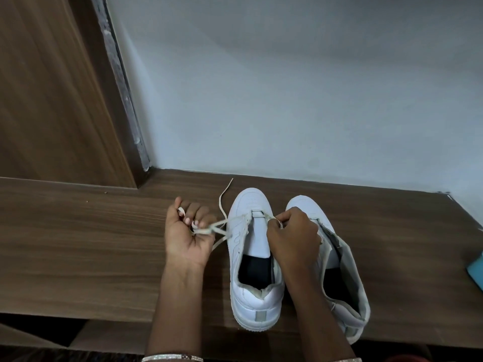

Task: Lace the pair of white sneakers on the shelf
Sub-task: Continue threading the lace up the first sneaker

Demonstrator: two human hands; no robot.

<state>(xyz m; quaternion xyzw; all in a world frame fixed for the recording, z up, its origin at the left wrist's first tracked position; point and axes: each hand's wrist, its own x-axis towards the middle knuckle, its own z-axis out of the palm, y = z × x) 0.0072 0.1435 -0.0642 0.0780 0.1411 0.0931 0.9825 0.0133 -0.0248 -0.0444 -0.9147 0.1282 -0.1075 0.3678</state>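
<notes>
Two white sneakers stand side by side on the wooden shelf (78, 244), toes pointing to the wall. The left sneaker (254, 299) has a white lace (222, 205) threaded through its lowest eyelets. My left hand (188, 231) grips a bunched part of the lace just left of the shoe; one loose end trails up toward the wall. My right hand (292, 233) pinches the other side of the lace at the shoe's right eyelets. The right sneaker (350, 296) is partly hidden behind my right hand and forearm and shows no lace.
A pale wall rises right behind the shelf. A wooden panel (52, 87) stands at the left. A light blue object (477, 270) pokes in at the right edge. Bare shelf surface stretches to the left of the shoes.
</notes>
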